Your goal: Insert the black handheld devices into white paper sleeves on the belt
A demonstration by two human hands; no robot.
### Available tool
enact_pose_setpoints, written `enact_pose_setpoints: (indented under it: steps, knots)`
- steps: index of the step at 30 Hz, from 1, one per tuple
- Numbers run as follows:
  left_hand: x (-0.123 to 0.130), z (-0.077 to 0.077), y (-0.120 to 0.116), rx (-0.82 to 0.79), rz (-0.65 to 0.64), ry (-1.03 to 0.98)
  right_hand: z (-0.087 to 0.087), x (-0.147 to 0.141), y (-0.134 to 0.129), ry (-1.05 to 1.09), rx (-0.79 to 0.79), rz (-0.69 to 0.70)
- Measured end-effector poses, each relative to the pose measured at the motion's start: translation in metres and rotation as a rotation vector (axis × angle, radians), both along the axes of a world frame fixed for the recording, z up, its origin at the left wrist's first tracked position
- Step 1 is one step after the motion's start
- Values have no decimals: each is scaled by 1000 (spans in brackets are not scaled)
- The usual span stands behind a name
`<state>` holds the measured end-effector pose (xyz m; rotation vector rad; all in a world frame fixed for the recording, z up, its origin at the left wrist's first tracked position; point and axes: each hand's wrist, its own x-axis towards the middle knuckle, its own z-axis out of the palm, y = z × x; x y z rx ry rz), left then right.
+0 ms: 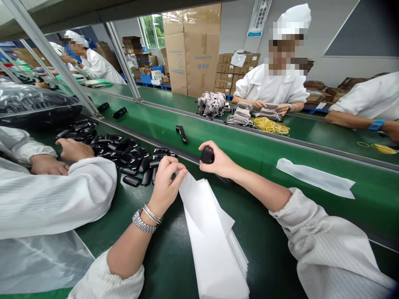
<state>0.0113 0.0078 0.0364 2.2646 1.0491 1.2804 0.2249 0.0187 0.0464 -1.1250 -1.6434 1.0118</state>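
A dark green worktop spans the foreground, bearing a stack of white sheets in the middle and, beyond its left side, a heap of black casings. The person's left hand pinches the far end of the top sheet; the right hand, just beside, grips a small black device

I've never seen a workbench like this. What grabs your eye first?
Probably the long white sheets at the lower middle, their far end pinched by the left hand, while the right hand grips a dark object. Next comes the heap of black pieces to the left, then the bright yellow bands in front of the co-worker opposite.
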Motion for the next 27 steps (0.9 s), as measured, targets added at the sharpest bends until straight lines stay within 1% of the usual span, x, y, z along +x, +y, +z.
enact_pose_setpoints:
  steps: [2,3,5,7,8,9,10,12,16,18,20,22,24,27]
  knots:
    - [1,0,-1,-3,-28,7,1,4,3,112,-47,-32]
    - [1,0,-2,-4,-57,9,3,5,3,161,-71,-17]
    - [2,0,-4,1,-120,10,5,4,0,199,-108,86]
    - [2,0,-6,14,-153,12,5,-1,-5,143,-122,217]
    - [2,0,-6,20,-153,12,5,-3,-7,90,-114,257]
    - [2,0,-7,23,-143,12,4,-6,-9,36,-90,266]
    - [2,1,-6,26,-126,14,3,-7,-9,-8,-55,242]
    - [2,1,-6,30,-87,25,0,-7,-7,-27,-15,143]
    - [1,2,-4,48,-37,66,-3,4,6,160,-117,-35]
    - [1,1,-4,68,-27,87,-2,10,11,242,-113,-105]
    - [1,0,-4,98,-24,116,2,12,12,341,-53,-184]
    - [1,0,-5,131,-27,146,10,9,8,465,18,-249]
    - [2,-1,-6,157,-32,170,20,3,1,561,87,-274]
    - [4,-1,-6,178,-33,196,30,-6,-9,579,180,-287]
